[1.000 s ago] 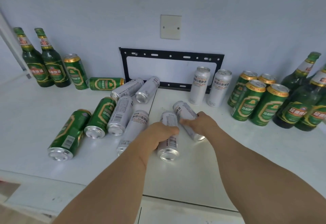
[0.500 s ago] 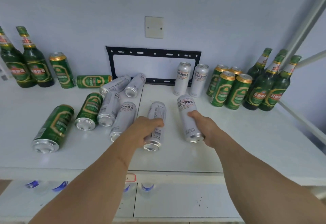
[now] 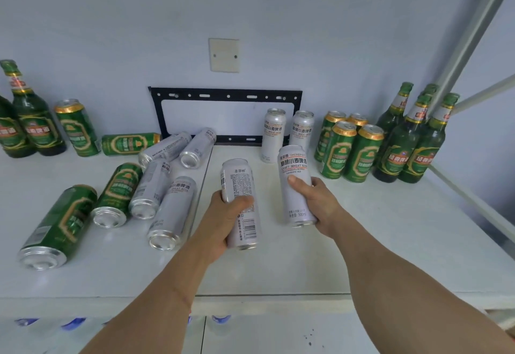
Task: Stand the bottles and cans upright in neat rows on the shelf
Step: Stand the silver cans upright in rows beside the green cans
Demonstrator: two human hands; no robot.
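Your left hand (image 3: 223,220) is wrapped round the middle of one silver can (image 3: 242,203), your right hand (image 3: 317,203) round another silver can (image 3: 296,183); both are raised, tilted, just above the shelf (image 3: 362,242). I'd judge them rigid, smooth-sided and slippery, denting if squeezed, so keep your fingers at mid-body and set them beside the standing silver cans (image 3: 288,131) at the back

White shelf (image 3: 362,256) with toppled cans (image 3: 117,195), upright cans (image 3: 351,153), upright green bottles (image 3: 412,142).
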